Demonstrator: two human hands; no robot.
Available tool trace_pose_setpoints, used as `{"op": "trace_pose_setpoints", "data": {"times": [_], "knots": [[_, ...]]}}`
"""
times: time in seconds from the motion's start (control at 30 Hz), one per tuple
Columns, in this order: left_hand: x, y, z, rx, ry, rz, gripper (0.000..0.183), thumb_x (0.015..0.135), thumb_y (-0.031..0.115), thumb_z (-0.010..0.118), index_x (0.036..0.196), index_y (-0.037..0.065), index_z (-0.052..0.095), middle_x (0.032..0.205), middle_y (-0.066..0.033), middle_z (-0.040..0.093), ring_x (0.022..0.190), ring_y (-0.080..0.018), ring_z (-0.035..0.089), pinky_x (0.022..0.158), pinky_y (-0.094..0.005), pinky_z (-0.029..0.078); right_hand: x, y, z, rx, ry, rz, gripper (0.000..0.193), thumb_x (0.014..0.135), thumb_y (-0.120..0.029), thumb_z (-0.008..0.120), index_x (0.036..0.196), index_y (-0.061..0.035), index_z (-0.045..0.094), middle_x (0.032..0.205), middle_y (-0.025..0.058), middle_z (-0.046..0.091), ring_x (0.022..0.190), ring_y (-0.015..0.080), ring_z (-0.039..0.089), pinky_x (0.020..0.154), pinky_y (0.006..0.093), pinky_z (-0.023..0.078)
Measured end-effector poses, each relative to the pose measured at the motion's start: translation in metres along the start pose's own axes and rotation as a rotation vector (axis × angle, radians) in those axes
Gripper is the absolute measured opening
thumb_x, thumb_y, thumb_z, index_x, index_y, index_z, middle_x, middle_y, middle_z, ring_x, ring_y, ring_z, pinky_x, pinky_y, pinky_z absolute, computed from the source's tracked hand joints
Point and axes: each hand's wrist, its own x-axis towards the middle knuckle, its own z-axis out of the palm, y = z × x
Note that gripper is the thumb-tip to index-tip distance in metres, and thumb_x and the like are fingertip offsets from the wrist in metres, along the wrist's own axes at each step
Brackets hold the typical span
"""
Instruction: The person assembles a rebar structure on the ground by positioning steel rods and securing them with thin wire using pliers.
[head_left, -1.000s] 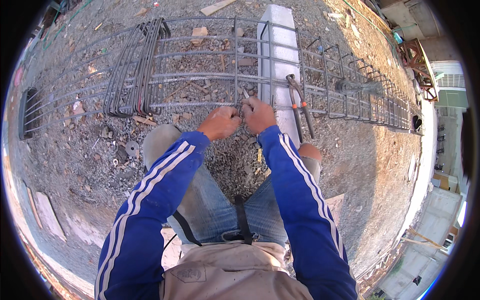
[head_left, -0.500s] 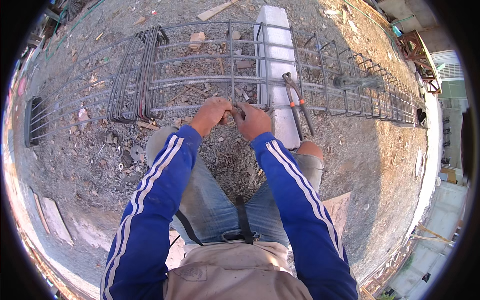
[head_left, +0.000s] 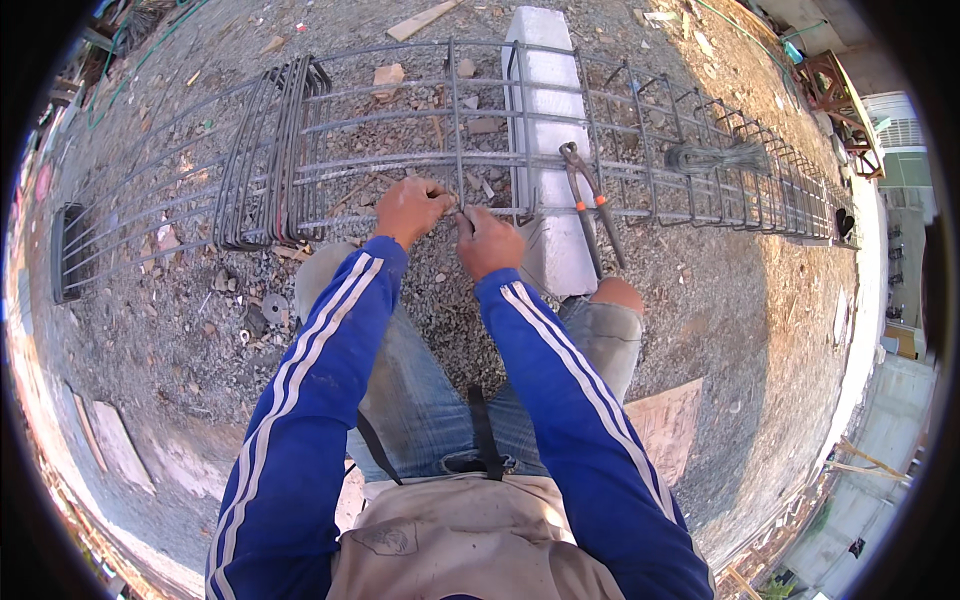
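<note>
The cage lies beyond the hands, its long axis running from nine to three o'clock. Under it, at two o'clock from the fingers, sits the block. A loop of the cage stretches toward twelve from the fingertips. Pincers lie over the block at three o'clock. The left hand and right hand are about equally near the loop's foot, fingers curled in; whether they fully close or grip anything, I cannot tell.
</note>
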Motion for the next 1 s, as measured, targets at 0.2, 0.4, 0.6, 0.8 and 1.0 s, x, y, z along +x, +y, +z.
{"op": "trace_pose_setpoints", "data": {"times": [0.2, 0.4, 0.6, 0.8, 1.0], "knots": [[0.002, -0.005, 0.004, -0.013, -0.087, 0.125, 0.040, 0.084, 0.047, 0.053, 0.095, 0.014, 0.074, 0.097, -0.0156, 0.069, 0.092, -0.0365, 0.063, 0.081, -0.0457, 0.048, 0.000, 0.000, 0.004, -0.044, 0.054, -0.085, 0.012, 0.084, -0.023, 0.060, 0.087, -0.0114, 0.062, 0.073, 0.0109, 0.066, 0.069, 0.0323, 0.065, 0.061, 0.0444, 0.051], [0.000, 0.017, -0.005, 0.065, -0.254, 0.053, 0.054, 0.087, 0.058, 0.046, 0.097, 0.011, 0.072, 0.098, -0.0164, 0.068, 0.095, -0.0368, 0.062, 0.082, -0.0450, 0.046, 0.002, 0.016, 0.002, -0.123, -0.020, -0.201, 0.011, 0.083, -0.020, 0.060, 0.089, -0.0104, 0.062, 0.075, 0.0119, 0.066, 0.069, 0.0310, 0.065, 0.061, 0.0438, 0.052], [0.023, 0.001, 0.001, 0.043, -0.396, 0.069, 0.057, 0.087, 0.061, 0.043, 0.101, 0.013, 0.070, 0.104, -0.0160, 0.066, 0.102, -0.0354, 0.059, 0.088, -0.0445, 0.043, 0.002, 0.017, -0.008, -0.117, -0.039, -0.313, 0.022, 0.083, -0.025, 0.066, 0.097, -0.0088, 0.064, 0.079, 0.0115, 0.066, 0.075, 0.0292, 0.066, 0.064, 0.0401, 0.052], [0.026, 0.002, -0.003, -0.009, -0.512, 0.201, 0.046, 0.086, 0.052, 0.047, 0.103, 0.018, 0.070, 0.108, -0.0129, 0.066, 0.106, -0.0345, 0.059, 0.090, -0.0404, 0.044, 0.000, 0.021, 0.002, -0.021, -0.026, -0.151, 0.025, 0.083, -0.022, 0.068, 0.102, -0.0064, 0.065, 0.085, 0.0135, 0.067, 0.079, 0.0314, 0.066, 0.069, 0.0396, 0.052], [0.043, -0.023, 0.013, -0.034, -0.531, 0.297, 0.039, 0.073, 0.044, 0.064, 0.091, 0.011, 0.071, 0.091, -0.0134, 0.068, 0.088, -0.0304, 0.064, 0.078, -0.0387, 0.048, -0.034, 0.014, 0.013, 0.206, 0.121, 0.141, 0.018, 0.084, -0.016, 0.064, 0.097, -0.0034, 0.067, 0.082, 0.0146, 0.067, 0.075, 0.0298, 0.066, 0.070, 0.0366, 0.051]]}}
